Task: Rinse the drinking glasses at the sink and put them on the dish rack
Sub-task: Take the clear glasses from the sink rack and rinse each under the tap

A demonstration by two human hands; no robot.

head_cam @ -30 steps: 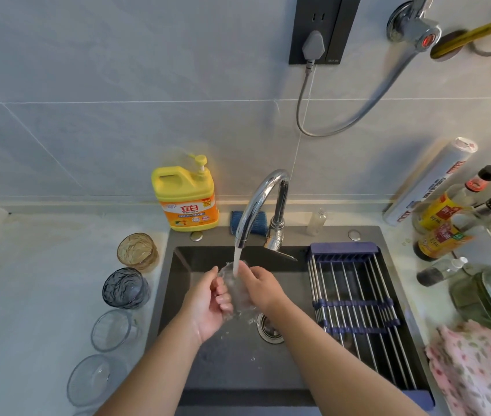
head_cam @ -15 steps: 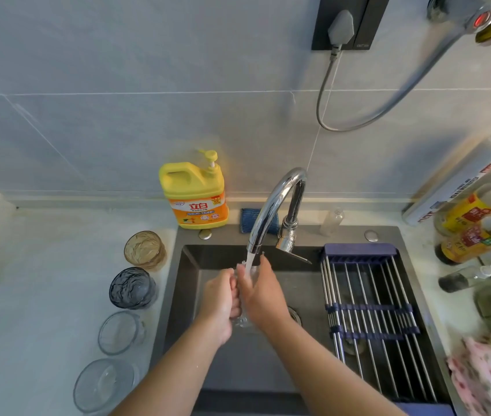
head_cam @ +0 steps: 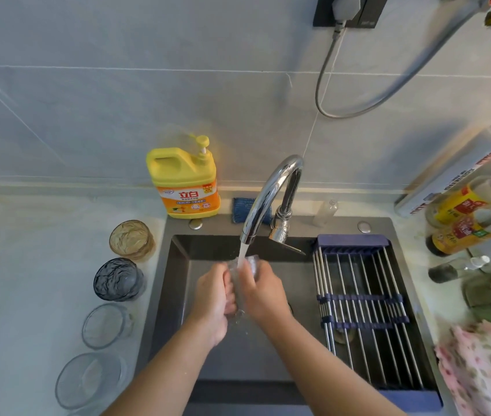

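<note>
- head view, nearest first: what's held?
- left hand [head_cam: 212, 298] and right hand [head_cam: 263, 291] both curl round the clear glass [head_cam: 251, 264], mouth toward the faucet [head_cam: 271, 193] stream. dish rack [head_cam: 358, 298] lies at three o'clock; right hand is nearer.

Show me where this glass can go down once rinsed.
The dish rack has all its bars bare, right of the tap. The counter left of the four glasses is bare too. Right of the rack, bottles and a floral cloth crowd in.
</note>
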